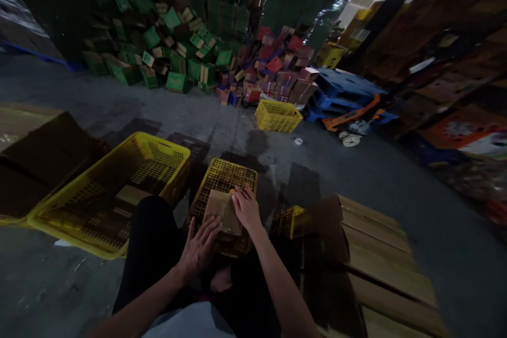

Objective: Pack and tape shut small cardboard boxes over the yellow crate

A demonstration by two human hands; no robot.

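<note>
A small brown cardboard box (pixel 224 212) rests on an upturned yellow plastic crate (pixel 216 171) between my knees. Its top looks shiny, as if taped. My left hand (pixel 200 243) lies against the box's near left side with its fingers spread. At the box's far right edge, my right hand (pixel 246 207) has its fingers bent together. A small orange thing (pixel 232 191) shows at those fingertips, mostly hidden, and its kind is unclear.
A large yellow crate (pixel 148 142) at left contains a cardboard box (pixel 132 196). Flat cartons (pixel 380 243) are stacked at right. Beyond lie another yellow crate (pixel 279 116), heaped green boxes (pixel 176 82), blue pallets (pixel 344 84) and an orange pallet jack (pixel 352 116).
</note>
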